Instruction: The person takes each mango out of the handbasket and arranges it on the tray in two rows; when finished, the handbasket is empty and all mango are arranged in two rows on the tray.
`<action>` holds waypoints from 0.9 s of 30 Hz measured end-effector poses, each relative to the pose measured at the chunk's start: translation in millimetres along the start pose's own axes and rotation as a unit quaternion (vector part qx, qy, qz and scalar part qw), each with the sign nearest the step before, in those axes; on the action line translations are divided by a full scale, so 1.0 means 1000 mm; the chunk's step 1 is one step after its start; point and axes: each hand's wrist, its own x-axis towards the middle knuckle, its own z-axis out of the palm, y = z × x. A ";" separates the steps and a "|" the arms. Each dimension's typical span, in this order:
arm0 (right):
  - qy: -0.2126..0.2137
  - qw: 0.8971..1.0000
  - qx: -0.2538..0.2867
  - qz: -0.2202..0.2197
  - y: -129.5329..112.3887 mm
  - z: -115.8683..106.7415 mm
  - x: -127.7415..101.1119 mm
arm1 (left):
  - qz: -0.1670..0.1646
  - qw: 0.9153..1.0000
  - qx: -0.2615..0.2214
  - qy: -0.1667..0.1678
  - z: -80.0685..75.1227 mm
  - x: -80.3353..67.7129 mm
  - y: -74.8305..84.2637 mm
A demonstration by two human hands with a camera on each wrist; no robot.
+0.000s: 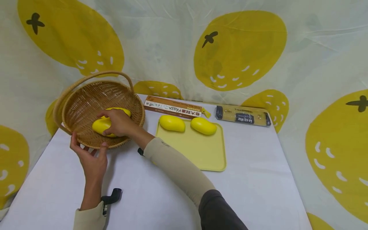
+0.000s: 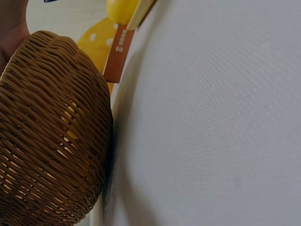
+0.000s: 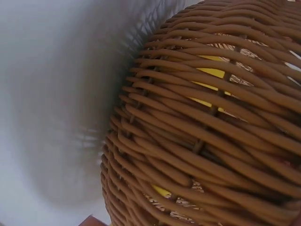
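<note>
A round wicker basket (image 1: 100, 83) with an arched handle stands at the left of the table, its mouth tilted toward me. My left hand (image 1: 93, 161) holds its near rim, with some fingers hidden beneath. Inside the basket, my right hand (image 1: 122, 123) grips a yellow mango (image 1: 101, 126), thumb on the near side. Another mango (image 1: 125, 111) lies behind it, partly covered by that hand. Both wrist views are largely filled by the basket's outer weave (image 2: 51, 127), where yellow shows through the gaps. Two more mangoes, one at left (image 1: 172, 123) and one at right (image 1: 203, 126), lie on a pale yellow tray (image 1: 198, 153).
Behind the tray lies a brown and white pasta box (image 1: 172, 107). To its right is a clear spaghetti packet (image 1: 242, 115) with dark ends. A white cloth covers the table, and a fruit-print curtain (image 1: 161, 41) hangs along the back.
</note>
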 end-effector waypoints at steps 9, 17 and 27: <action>-0.012 1.000 -0.019 0.011 -0.002 0.005 0.006 | -0.001 1.000 0.003 -0.002 0.000 0.000 0.000; -0.029 0.997 -0.071 0.005 -0.003 0.006 0.008 | -0.001 1.000 -0.003 -0.005 0.000 -0.001 0.000; -0.041 0.993 -0.109 0.009 -0.004 0.008 0.006 | -0.004 1.000 0.012 -0.006 -0.002 0.003 -0.009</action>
